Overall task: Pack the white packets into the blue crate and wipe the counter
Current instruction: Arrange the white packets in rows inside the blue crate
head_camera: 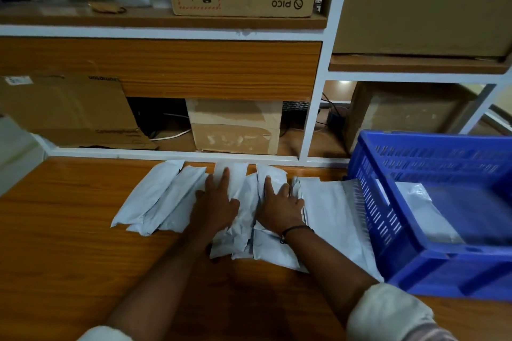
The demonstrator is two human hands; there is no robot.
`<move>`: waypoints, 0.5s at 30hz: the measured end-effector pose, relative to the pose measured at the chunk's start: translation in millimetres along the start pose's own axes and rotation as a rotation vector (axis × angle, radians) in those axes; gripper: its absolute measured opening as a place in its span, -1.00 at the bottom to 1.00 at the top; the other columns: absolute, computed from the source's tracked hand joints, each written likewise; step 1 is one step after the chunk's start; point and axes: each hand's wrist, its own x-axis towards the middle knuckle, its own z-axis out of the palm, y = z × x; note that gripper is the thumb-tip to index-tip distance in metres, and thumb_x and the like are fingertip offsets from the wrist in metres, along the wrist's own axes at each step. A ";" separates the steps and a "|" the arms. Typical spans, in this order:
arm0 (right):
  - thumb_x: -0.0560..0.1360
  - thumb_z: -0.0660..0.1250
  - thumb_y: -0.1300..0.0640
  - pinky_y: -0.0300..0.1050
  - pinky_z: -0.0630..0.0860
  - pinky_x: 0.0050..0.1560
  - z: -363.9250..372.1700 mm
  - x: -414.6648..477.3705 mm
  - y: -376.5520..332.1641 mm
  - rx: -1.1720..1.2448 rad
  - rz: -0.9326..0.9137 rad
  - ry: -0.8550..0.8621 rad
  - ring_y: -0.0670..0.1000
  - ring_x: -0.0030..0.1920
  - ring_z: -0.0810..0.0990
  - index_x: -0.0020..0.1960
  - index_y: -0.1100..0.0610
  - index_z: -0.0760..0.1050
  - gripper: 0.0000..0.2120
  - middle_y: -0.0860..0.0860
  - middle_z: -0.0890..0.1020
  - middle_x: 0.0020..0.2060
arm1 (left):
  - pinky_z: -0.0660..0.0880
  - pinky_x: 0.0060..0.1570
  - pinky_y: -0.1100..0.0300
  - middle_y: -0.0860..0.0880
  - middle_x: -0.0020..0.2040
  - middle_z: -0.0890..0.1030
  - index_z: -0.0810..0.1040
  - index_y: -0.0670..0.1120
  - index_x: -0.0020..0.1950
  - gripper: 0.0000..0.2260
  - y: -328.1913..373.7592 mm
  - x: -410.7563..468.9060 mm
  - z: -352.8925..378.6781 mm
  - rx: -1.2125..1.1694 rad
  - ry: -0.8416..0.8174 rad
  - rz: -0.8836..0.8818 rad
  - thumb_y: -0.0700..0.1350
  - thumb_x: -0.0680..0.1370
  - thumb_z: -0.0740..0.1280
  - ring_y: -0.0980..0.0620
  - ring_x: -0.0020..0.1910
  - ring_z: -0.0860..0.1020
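White packets (pixel 155 196) mostly lie in a row mid-frame on the counter (pixel 69 230), with maybe one inside the blue crate (pixel 401 243) at right. Left hand (pixel 216 205) and right hand (pixel 279 207) press spread flat on them. Wiping's not started, I'd guess.

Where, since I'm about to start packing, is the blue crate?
In the head view, the blue crate sits at the right on the wooden counter, beside the rightmost white packet on it.

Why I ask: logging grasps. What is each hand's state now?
Left hand: open, fingers flat on white plastic packets.
Right hand: open, flat on those packets too.
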 end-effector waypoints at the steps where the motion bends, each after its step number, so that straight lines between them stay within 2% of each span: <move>1: 0.60 0.16 -0.17 0.38 0.04 0.45 -5.8 -0.1 -0.6 0.006 -0.003 -0.011 0.41 0.54 0.04 0.62 -0.09 -0.20 -0.24 0.28 0.02 0.57 | 0.14 0.51 -0.22 -0.13 0.65 -0.09 -0.22 0.16 0.63 -0.25 2.0 0.9 -6.5 -0.010 0.028 -0.003 0.12 0.62 0.22 -0.29 0.59 0.04; 3: 0.59 0.17 -0.12 0.39 0.04 0.45 -24.6 -1.2 -1.7 0.029 -0.008 -0.020 0.39 0.53 0.08 0.62 -0.13 -0.20 -0.25 0.24 0.00 0.58 | 0.21 0.46 -0.21 -0.12 0.64 -0.07 -0.20 0.16 0.63 -0.27 13.3 1.1 -23.1 -0.025 0.083 -0.006 0.13 0.63 0.21 -0.32 0.56 0.11; 6: 0.58 0.19 -0.02 0.36 0.16 0.41 -68.0 -4.3 3.2 0.062 -0.055 0.079 0.39 0.47 0.20 0.61 -0.15 -0.16 -0.26 0.20 -0.03 0.59 | 0.27 0.42 -0.20 -0.12 0.64 -0.03 -0.16 0.15 0.64 -0.28 40.7 0.9 -50.2 -0.050 0.139 -0.004 0.13 0.63 0.22 -0.33 0.53 0.17; 10: 0.57 0.19 0.09 0.35 0.27 0.40 -132.8 -9.1 32.8 0.080 -0.116 0.145 0.40 0.52 0.07 0.62 -0.15 -0.17 -0.24 0.17 -0.11 0.60 | 0.33 0.38 -0.18 -0.11 0.64 0.01 -0.13 0.16 0.64 -0.31 95.2 -7.9 -67.1 -0.084 0.199 0.000 0.12 0.63 0.22 -0.31 0.52 0.20; 15: 0.63 0.12 0.00 0.36 0.28 0.34 -191.7 -22.7 122.3 -0.039 -0.166 0.230 0.42 0.52 0.05 0.63 -0.11 -0.17 -0.33 0.14 -0.15 0.61 | 0.27 0.41 -0.17 -0.12 0.64 -0.02 -0.14 0.16 0.64 -0.32 191.0 -23.0 -56.3 -0.096 0.191 0.014 0.13 0.64 0.19 -0.38 0.52 0.14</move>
